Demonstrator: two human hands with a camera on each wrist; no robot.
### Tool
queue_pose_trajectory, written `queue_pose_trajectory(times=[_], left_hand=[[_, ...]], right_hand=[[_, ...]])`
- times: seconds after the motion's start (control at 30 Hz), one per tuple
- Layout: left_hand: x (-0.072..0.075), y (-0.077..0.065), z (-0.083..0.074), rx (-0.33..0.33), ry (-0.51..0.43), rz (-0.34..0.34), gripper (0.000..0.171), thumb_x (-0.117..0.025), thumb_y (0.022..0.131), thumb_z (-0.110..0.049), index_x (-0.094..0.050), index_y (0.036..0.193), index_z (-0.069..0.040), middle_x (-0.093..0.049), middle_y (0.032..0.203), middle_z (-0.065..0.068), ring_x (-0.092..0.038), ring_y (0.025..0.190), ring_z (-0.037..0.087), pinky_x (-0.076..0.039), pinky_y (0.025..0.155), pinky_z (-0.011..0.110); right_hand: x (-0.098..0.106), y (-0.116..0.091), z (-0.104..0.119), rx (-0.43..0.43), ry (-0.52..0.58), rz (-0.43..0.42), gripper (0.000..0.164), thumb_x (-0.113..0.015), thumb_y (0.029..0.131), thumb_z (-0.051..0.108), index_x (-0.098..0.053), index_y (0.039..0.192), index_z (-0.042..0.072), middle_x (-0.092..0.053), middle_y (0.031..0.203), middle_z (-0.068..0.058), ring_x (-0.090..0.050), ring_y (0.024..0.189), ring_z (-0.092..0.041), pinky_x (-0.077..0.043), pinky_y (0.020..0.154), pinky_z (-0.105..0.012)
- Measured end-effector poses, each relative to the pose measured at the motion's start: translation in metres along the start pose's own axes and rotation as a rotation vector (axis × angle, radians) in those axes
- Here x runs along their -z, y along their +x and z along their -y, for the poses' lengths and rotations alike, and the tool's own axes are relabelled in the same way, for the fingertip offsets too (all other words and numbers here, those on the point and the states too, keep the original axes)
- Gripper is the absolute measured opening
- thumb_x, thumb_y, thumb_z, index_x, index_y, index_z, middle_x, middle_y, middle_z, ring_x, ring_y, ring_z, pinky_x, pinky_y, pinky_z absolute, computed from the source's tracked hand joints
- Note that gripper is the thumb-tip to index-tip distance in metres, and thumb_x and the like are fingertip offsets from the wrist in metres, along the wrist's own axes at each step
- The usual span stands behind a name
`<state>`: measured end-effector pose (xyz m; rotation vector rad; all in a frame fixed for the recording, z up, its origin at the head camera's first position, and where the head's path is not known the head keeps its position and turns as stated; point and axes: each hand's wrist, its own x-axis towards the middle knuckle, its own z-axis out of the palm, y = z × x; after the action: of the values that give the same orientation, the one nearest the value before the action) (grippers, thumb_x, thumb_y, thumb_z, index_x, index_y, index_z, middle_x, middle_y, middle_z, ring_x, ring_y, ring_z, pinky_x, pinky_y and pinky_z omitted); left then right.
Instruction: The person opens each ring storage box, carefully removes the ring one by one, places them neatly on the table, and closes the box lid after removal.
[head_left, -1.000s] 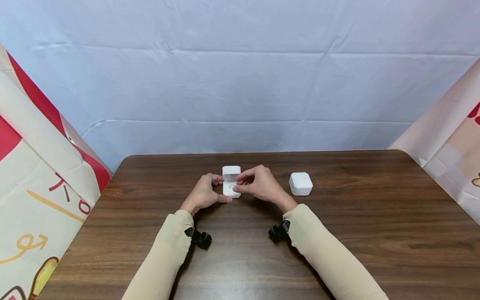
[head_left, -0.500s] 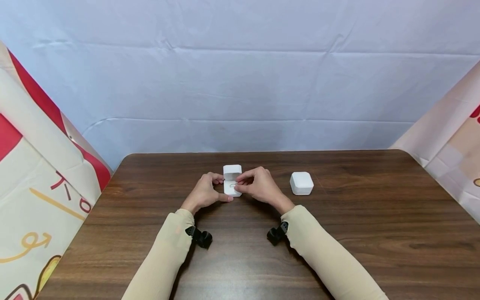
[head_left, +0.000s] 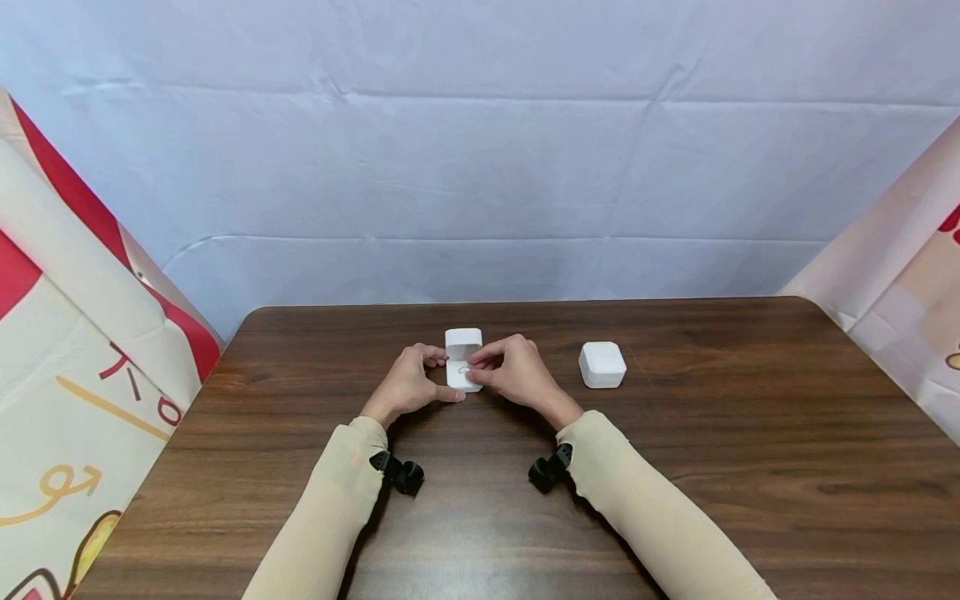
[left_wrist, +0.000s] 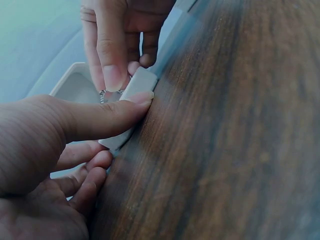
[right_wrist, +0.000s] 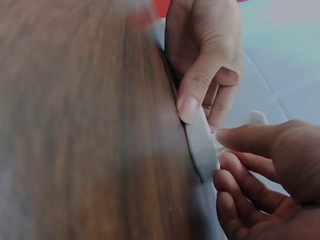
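A small white ring box [head_left: 463, 337] stands on the table with its lid raised. My left hand [head_left: 407, 385] grips its base, thumb along the front and fingers at the left side. In the box sits a thin ring [left_wrist: 103, 96] with a beaded or stone-set band, part of it covered by fingertips. From the right, my right hand [head_left: 517, 372] pinches the ring between thumb and forefinger. In the right wrist view, the ring's edge shows beside the thumb tip, close over the box base [right_wrist: 204, 142].
A second white box [head_left: 602, 365], closed, stands to the right of my right hand. The dark wood table [head_left: 465, 517] reaches back to a pale cloth backdrop [head_left: 480, 167]. Printed cloths hang at both sides. Each wrist carries a black camera.
Both hands stay at the ring box with almost no movement. My right wrist and forearm have shifted slightly left; the fingers keep their place at the ring.
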<state>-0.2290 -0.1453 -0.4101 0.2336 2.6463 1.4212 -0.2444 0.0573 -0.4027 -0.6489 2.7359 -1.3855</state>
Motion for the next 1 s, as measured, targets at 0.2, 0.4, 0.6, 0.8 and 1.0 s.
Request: queue_pose_trajectory(times=[0.2, 0.4, 0.6, 0.8, 1.0], left_hand=[[-0.0005, 0.0008, 0.0008, -0.004, 0.006, -0.005, 0.06, -0.092, 0.076, -0.011, -0.063, 0.126, 0.004, -0.058, 0.121, 0.016, -0.052, 0.113, 0.032, -0.045, 0.097, 0.046], [-0.0005, 0.001, 0.001, -0.009, 0.017, -0.007, 0.059, -0.092, 0.075, -0.012, -0.064, 0.125, 0.005, -0.058, 0.12, 0.015, -0.052, 0.112, 0.032, -0.045, 0.097, 0.046], [-0.0009, 0.0012, 0.0003, -0.013, 0.019, -0.012, 0.058, -0.092, 0.075, -0.012, -0.064, 0.123, 0.005, -0.058, 0.119, 0.015, -0.052, 0.111, 0.032, -0.045, 0.097, 0.045], [-0.0008, 0.0013, 0.0, -0.013, 0.026, -0.009, 0.058, -0.092, 0.075, -0.012, -0.064, 0.123, 0.004, -0.058, 0.118, 0.015, -0.052, 0.11, 0.031, -0.045, 0.096, 0.045], [-0.0007, 0.0015, 0.0007, -0.011, 0.026, -0.006, 0.059, -0.092, 0.075, -0.013, -0.064, 0.124, 0.004, -0.058, 0.119, 0.015, -0.052, 0.111, 0.032, -0.045, 0.097, 0.045]], right_hand=[[-0.0028, 0.0008, -0.0013, 0.01, 0.002, -0.005, 0.012, -0.083, 0.085, 0.01, -0.081, 0.097, 0.007, -0.075, 0.084, 0.0, -0.069, 0.076, -0.011, -0.055, 0.068, -0.027], [-0.0049, 0.0017, -0.0028, 0.009, -0.006, -0.001, 0.012, -0.082, 0.086, 0.011, -0.082, 0.098, 0.008, -0.075, 0.083, 0.001, -0.068, 0.075, -0.012, -0.055, 0.067, -0.026], [-0.006, 0.0014, -0.0033, 0.02, -0.02, 0.003, 0.012, -0.081, 0.087, 0.012, -0.082, 0.099, 0.009, -0.074, 0.083, 0.002, -0.066, 0.074, -0.012, -0.054, 0.064, -0.026], [-0.007, 0.0023, -0.0033, 0.032, -0.043, 0.0, 0.01, -0.082, 0.087, 0.014, -0.083, 0.097, 0.011, -0.076, 0.086, 0.001, -0.065, 0.074, -0.012, -0.052, 0.063, -0.025], [-0.0077, 0.0024, -0.0032, 0.038, -0.06, -0.01, 0.006, -0.081, 0.088, 0.013, -0.084, 0.094, 0.013, -0.075, 0.089, -0.001, -0.066, 0.076, -0.016, -0.053, 0.063, -0.025]])
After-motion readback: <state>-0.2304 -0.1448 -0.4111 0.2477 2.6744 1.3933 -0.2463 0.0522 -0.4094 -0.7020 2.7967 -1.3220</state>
